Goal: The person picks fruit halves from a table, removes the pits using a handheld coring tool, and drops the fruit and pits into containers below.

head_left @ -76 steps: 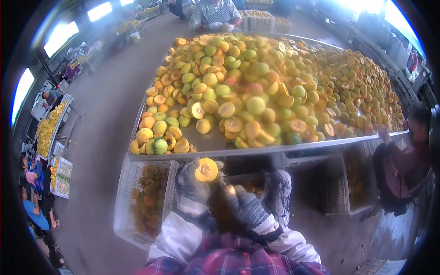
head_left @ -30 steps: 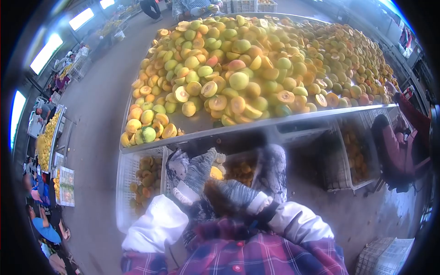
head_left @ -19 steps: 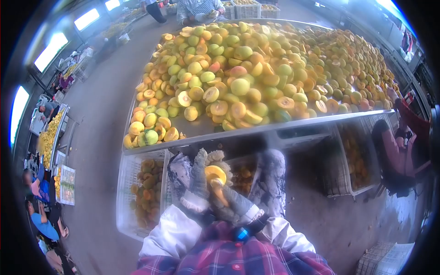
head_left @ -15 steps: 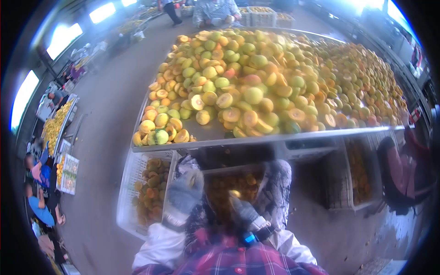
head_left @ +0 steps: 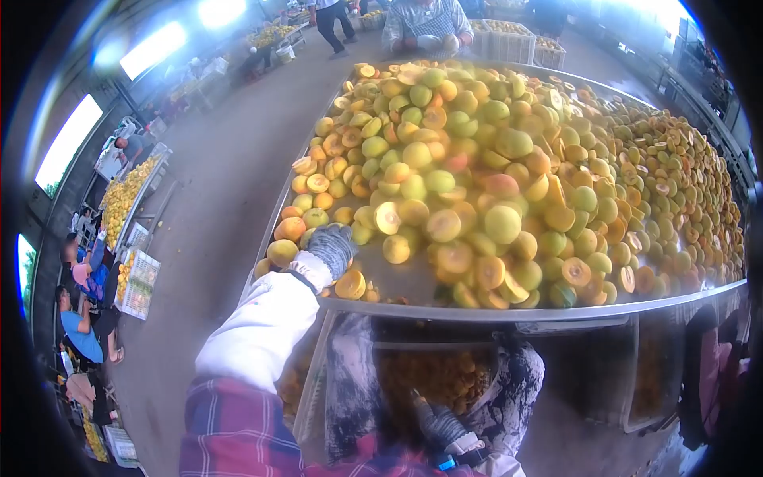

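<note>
My left hand (head_left: 332, 246), in a grey knit glove, reaches onto the near left corner of a metal-edged table (head_left: 509, 315). Its fingers curl down among the apricots, and the fingertips and anything under them are hidden. Several whole and halved apricots (head_left: 283, 253) lie close around it. Down by my knees is my right hand (head_left: 441, 423), also gloved, with its fingers closed. A small pointed tip (head_left: 416, 394) sticks up from it; I cannot tell what it holds. Beneath the table edge, a crate of fruit (head_left: 433, 374) sits between my legs.
A big heap of apricots (head_left: 501, 187) covers much of the table. Across it sits a person in an apron (head_left: 429, 36), holding something pale. White crates (head_left: 505, 41) stand behind. To the left, people work beside another fruit-laden table (head_left: 127, 203). A chair (head_left: 711, 366) is at right.
My left hand has moved from above the side crate up onto the table corner. The right hand stays low; the yellow piece at its fingertips no longer shows. My view has shifted.
</note>
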`<state>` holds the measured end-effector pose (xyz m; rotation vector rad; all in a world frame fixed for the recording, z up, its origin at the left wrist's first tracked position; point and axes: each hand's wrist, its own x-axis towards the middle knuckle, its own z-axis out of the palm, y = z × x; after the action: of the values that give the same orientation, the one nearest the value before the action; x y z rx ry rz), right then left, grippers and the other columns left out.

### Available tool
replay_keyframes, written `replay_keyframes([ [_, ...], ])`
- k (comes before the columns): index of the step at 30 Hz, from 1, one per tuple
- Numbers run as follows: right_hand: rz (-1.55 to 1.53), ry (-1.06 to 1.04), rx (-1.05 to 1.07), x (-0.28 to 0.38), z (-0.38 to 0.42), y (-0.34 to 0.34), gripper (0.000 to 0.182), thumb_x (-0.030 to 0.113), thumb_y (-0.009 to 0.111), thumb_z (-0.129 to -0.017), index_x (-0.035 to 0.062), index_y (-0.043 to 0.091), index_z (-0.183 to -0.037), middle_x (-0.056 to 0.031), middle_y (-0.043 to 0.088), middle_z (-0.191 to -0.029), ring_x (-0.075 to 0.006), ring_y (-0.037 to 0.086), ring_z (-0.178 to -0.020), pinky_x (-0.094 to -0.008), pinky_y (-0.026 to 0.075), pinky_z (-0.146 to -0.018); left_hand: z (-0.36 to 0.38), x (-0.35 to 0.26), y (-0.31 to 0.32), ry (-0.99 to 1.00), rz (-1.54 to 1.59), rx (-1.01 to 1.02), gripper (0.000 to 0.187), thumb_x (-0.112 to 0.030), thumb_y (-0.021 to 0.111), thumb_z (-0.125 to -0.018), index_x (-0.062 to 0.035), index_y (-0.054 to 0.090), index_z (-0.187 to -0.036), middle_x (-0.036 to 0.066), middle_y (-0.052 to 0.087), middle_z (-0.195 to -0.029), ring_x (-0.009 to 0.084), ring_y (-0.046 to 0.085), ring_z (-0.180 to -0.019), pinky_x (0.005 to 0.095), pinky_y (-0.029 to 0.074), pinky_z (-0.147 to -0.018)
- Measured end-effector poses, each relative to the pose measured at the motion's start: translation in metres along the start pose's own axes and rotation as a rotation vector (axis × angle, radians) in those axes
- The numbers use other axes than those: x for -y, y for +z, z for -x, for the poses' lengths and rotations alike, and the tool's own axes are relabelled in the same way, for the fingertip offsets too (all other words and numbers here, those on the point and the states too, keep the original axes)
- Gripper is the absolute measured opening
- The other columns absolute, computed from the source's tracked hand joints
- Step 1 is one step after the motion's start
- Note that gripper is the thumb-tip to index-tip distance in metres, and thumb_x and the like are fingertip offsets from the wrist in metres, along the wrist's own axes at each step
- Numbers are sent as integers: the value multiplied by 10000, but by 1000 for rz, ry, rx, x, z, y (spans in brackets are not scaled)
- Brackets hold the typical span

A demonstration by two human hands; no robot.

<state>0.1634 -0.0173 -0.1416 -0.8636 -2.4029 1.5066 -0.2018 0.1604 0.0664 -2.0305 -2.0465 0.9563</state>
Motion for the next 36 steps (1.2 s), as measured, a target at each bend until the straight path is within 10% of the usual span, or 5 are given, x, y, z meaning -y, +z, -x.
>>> replay_keyframes([
  [16,-386,230,-131,86,-3,-55,374,260,470,-1013,23,561,-1288,-220,653,-1102,-351,637,-1020,-382,495,-873,105,-55,4,-398,2882,-714,211,-143,551,-957,-92,568,-1161,53,603,-1068,178,603,-919,277,540,-613],
  [17,-154,9,-175,82,-4,-56,375,215,469,-1003,15,527,-1315,-231,633,-1120,-369,630,-1012,-399,498,-865,88,-74,62,-355,2203,-960,236,-201,558,-957,-85,570,-1161,68,583,-1106,185,598,-923,266,536,-543],
  [23,-79,-311,-292,154,1,-93,416,71,471,-942,-45,447,-1341,-258,588,-1110,-407,613,-948,-439,505,-800,145,-147,-4,-73,3220,-473,445,-417,468,-974,-18,568,-1145,174,650,-951,300,639,-746,397,562,-584],
  [34,359,-302,-515,148,-5,-87,418,53,463,-920,-28,467,-1330,-229,601,-1020,-364,624,-817,-431,514,-714,151,-206,7,-181,2820,-548,356,-289,589,-922,11,606,-1114,162,662,-918,257,647,-788,381,567,-710],
  [36,353,-281,-539,145,-8,-82,426,51,463,-919,-15,465,-1340,-222,603,-1009,-362,624,-803,-437,515,-706,146,-228,4,-513,1706,-1244,283,-176,613,-885,12,620,-1097,159,663,-899,269,649,-800,363,556,-760],
])
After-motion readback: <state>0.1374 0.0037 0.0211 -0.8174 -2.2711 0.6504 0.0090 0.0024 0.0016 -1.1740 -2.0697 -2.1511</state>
